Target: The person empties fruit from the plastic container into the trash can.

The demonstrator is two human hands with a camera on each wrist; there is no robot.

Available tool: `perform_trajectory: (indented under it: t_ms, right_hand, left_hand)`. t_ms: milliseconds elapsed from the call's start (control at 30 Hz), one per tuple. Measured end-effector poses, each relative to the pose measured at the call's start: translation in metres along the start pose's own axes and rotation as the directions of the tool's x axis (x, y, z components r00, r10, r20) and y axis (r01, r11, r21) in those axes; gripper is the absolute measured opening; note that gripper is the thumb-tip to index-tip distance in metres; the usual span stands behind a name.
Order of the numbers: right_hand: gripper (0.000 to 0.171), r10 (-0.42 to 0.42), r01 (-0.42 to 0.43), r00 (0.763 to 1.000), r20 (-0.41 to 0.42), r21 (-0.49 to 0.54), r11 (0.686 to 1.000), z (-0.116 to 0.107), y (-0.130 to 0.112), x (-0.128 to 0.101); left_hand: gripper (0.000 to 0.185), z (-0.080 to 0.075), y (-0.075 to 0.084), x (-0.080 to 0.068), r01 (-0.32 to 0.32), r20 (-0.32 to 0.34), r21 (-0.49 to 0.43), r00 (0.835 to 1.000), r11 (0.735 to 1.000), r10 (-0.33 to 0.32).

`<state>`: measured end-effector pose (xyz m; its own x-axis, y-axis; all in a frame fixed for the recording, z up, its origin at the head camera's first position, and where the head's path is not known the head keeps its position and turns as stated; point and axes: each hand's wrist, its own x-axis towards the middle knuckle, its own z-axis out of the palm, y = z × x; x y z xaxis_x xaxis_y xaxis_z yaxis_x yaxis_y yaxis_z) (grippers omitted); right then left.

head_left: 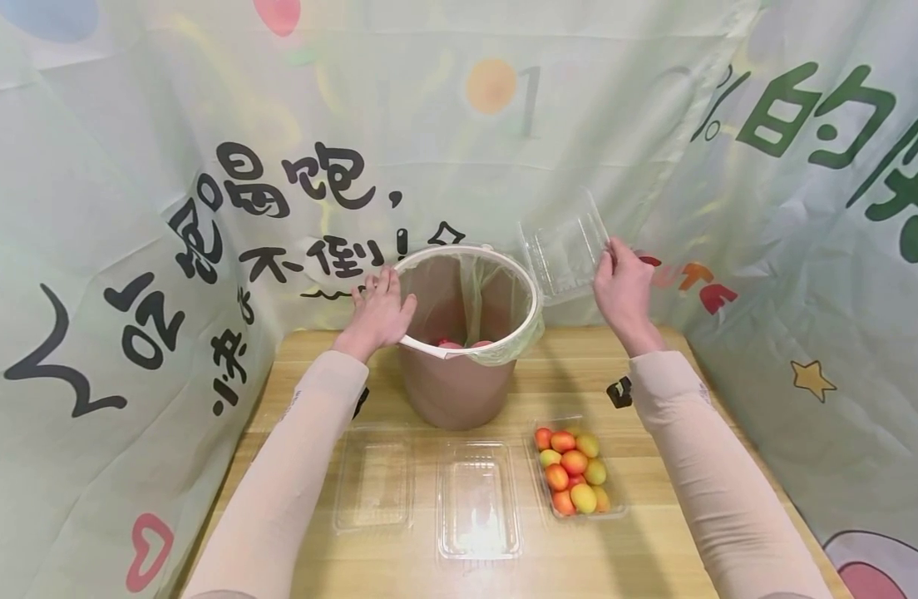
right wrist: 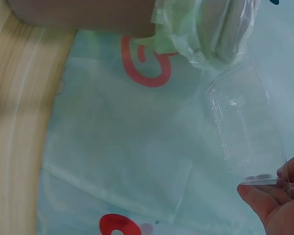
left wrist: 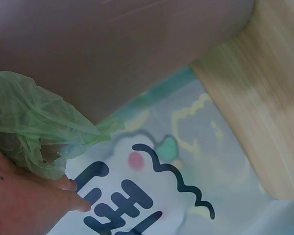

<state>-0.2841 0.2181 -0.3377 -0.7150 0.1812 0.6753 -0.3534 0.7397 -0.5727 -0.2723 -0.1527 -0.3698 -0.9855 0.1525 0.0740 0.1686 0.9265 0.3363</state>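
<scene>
shows a wooden table [head_left: 571, 378] bearing a brown bin [head_left: 459, 391] lined with a green bag [head_left: 507, 354]. pinches a tilted clear container [head_left: 564, 249] in the right hand [head_left: 625, 287], near the white rim [head_left: 425, 348]. rests the left hand [head_left: 377, 312] on that rim, spread-fingered. includes red and yellow fruits [head_left: 574, 462] in a punnet [head_left: 616, 509], front right.

left hand [head_left: 377, 314]: fingers [head_left: 385, 281] extended, palm down | right hand [head_left: 627, 287]: fingers curled, pinching | forearms [head_left: 283, 482]: stretched forward, apart
</scene>
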Motion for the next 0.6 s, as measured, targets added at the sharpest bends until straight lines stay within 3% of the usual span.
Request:
perform_trajectory:
  t_ms: [300, 600]
  right_hand:
    - [0.024, 0.043, -0.043, 0.999, -0.021, -0.025, 0.999, 0.001, 0.015, -0.007]
    - [0.026, 0.148, -0.145, 0.987, 0.061, -0.053, 0.988, -0.002, 0.023, -0.016]
  left_hand:
    - [0.078, 0.000, 0.000, -0.001, 0.007, 0.001, -0.005, 1.000, 1.000, -0.007]
    - [0.078, 0.000, 0.001, 0.000, 0.010, 0.009, 0.004, 1.000, 1.000, -0.010]
